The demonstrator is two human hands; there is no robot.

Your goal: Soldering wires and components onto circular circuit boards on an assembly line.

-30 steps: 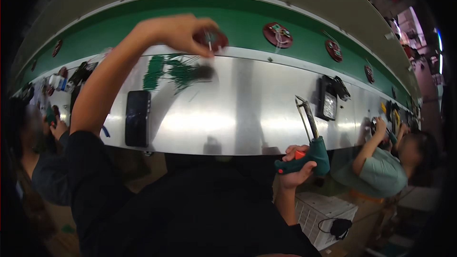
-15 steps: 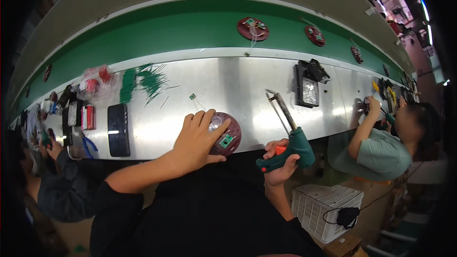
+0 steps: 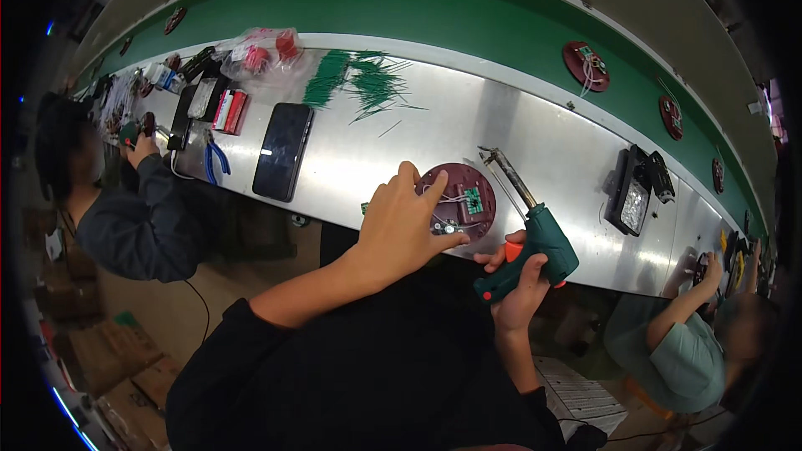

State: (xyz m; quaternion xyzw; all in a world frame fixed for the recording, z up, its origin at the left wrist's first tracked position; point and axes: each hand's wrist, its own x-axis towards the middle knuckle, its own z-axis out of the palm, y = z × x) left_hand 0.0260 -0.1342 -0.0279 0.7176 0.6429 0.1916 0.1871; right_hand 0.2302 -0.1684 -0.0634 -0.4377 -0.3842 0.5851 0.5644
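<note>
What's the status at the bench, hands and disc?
Left hand flat on the dark red disc, fingers over its left edge. Right hand grips the green soldering gun, tip up beside the disc. Phone lies clear to the left.

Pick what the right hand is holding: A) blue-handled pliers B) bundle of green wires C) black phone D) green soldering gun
D: the right hand grips the green soldering gun, its tip raised beside the round maroon disc that the left hand steadies.
</note>
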